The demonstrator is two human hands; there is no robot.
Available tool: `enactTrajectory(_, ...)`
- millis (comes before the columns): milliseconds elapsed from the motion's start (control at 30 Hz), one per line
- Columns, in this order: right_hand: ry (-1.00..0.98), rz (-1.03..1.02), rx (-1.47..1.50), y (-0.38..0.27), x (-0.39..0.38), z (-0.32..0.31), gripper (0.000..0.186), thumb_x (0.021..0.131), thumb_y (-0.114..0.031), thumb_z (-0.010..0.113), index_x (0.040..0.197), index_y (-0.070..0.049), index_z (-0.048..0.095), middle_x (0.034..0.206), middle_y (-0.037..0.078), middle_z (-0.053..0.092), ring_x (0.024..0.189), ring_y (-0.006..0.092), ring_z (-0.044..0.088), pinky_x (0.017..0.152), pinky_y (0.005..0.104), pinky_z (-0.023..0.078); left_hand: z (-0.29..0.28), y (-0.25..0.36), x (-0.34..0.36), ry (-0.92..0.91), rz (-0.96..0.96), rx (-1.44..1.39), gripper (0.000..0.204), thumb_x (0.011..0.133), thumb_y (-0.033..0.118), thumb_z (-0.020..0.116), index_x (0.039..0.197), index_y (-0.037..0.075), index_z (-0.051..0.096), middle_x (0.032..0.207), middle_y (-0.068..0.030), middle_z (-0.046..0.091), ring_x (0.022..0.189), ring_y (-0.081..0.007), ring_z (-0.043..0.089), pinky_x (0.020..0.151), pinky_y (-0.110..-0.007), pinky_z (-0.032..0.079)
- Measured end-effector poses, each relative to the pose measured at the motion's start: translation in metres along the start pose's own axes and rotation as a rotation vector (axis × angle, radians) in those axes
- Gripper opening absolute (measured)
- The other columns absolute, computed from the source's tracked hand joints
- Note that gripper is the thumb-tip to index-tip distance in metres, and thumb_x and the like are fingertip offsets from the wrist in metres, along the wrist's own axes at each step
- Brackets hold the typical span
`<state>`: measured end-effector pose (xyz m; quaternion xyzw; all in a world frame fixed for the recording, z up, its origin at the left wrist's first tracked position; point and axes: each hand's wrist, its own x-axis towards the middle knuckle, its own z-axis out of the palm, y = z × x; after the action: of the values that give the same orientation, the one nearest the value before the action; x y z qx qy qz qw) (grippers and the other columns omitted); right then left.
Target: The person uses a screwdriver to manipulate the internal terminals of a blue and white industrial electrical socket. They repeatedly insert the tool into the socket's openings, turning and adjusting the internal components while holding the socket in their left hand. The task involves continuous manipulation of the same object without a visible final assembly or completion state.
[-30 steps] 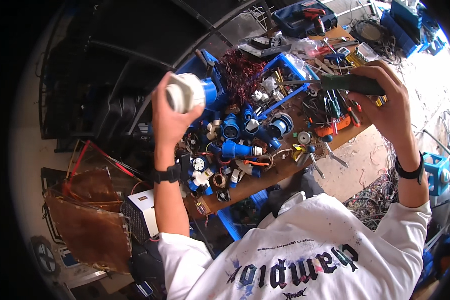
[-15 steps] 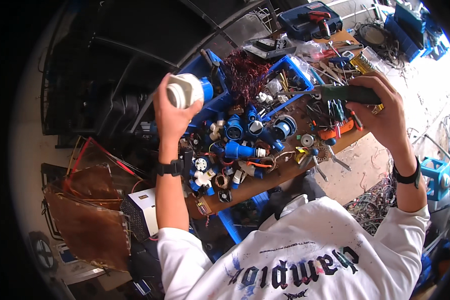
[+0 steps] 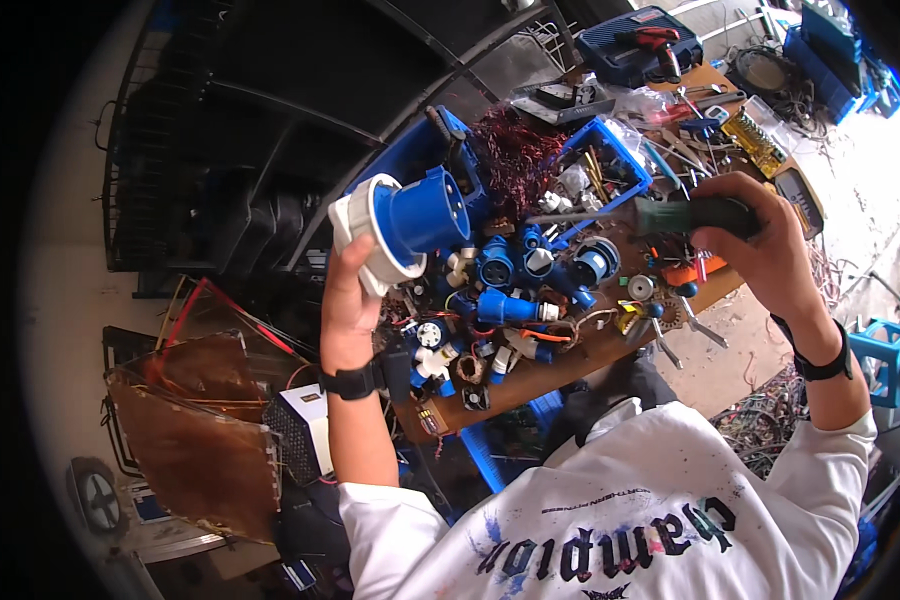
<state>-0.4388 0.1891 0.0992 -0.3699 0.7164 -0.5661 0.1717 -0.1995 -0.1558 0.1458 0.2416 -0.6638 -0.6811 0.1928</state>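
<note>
My left hand is closed around the white collar of a large blue-and-white industrial plug, raised above the left side of the workbench. The plug's blue end, with pins inside, points up and to the right. A screwdriver with a dark green and black handle is gripped in my right hand; its shaft points left toward the plug, and the tip is apart from it. Below both hands lie several blue connectors, among them a blue plug, and white fittings.
Blue bins hold small parts, with a heap of dark red wire between them. Pliers and other hand tools lie on the bench's right side. A red drill rests on a dark blue case at the back.
My left hand has turned the plug, so its blue pin end now faces up-right and shows more. The screwdriver stays in my right hand. The whole view has shifted slightly.
</note>
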Motion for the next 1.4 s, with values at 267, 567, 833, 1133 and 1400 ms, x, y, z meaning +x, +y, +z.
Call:
enactTrajectory(267, -0.022, -0.215, 0.177, -0.043, 0.0, 0.014, 0.035, 0.079, -0.016, 0.079, 0.108, -0.002, 0.064, 0.084, 0.005, 0.068, 0.074, 0.012, 0.064, 0.068, 0.0272, 0.05, 0.003, 0.02, -0.047, -0.023, 0.147, -0.28, 0.073, 0.085, 0.051, 0.056, 0.139, 0.002, 0.047, 0.138, -0.0166, 0.054, 0.125, -0.0318, 0.055, 0.105, -0.05, 0.046)
enactTrajectory(567, -0.088, -0.501, 0.029, -0.067, -0.003, 0.022, 0.042, 0.076, -0.021, 0.081, 0.106, 0.002, 0.062, 0.09, 0.013, 0.064, 0.075, 0.026, 0.065, 0.067, 0.033, 0.051, 0.038, 0.043, -0.057, 0.161, 0.233, -0.005, 0.1, 0.075, 0.064, 0.058, 0.146, -0.002, 0.035, 0.154, -0.0183, 0.034, 0.134, -0.0328, 0.046, 0.113, -0.048, 0.039)
enactTrajectory(833, -0.027, -0.682, -0.12, -0.08, -0.005, 0.025, 0.042, 0.072, -0.013, 0.08, 0.107, 0.002, 0.062, 0.091, 0.016, 0.064, 0.07, 0.0262, 0.066, 0.059, 0.0328, 0.053, 0.044, 0.042, -0.059, 0.141, 0.208, 0.012, 0.12, 0.065, 0.08, 0.063, 0.149, 0.001, 0.029, 0.152, -0.0194, 0.036, 0.132, -0.033, 0.049, 0.107, -0.05, 0.046)
enactTrajectory(1133, -0.026, -0.72, -0.175, -0.083, -0.009, 0.02, 0.046, 0.07, -0.011, 0.081, 0.11, 0.002, 0.061, 0.095, 0.016, 0.065, 0.075, 0.0254, 0.067, 0.056, 0.0319, 0.052, 0.048, 0.046, -0.063, -0.005, 0.181, -0.107, 0.127, 0.059, 0.075, 0.071, 0.151, 0.002, 0.023, 0.15, -0.0199, 0.037, 0.131, -0.0332, 0.049, 0.107, -0.05, 0.046)
enactTrajectory(1400, -0.007, -0.712, -0.16, -0.081, -0.007, 0.019, 0.048, 0.068, -0.009, 0.082, 0.11, 0.002, 0.062, 0.095, 0.016, 0.065, 0.074, 0.0247, 0.067, 0.056, 0.0319, 0.053, 0.049, 0.047, -0.057, -0.034, 0.188, -0.15, 0.135, 0.054, 0.072, 0.079, 0.152, 0.003, 0.017, 0.148, -0.0203, 0.039, 0.13, -0.0335, 0.05, 0.107, -0.05, 0.046)
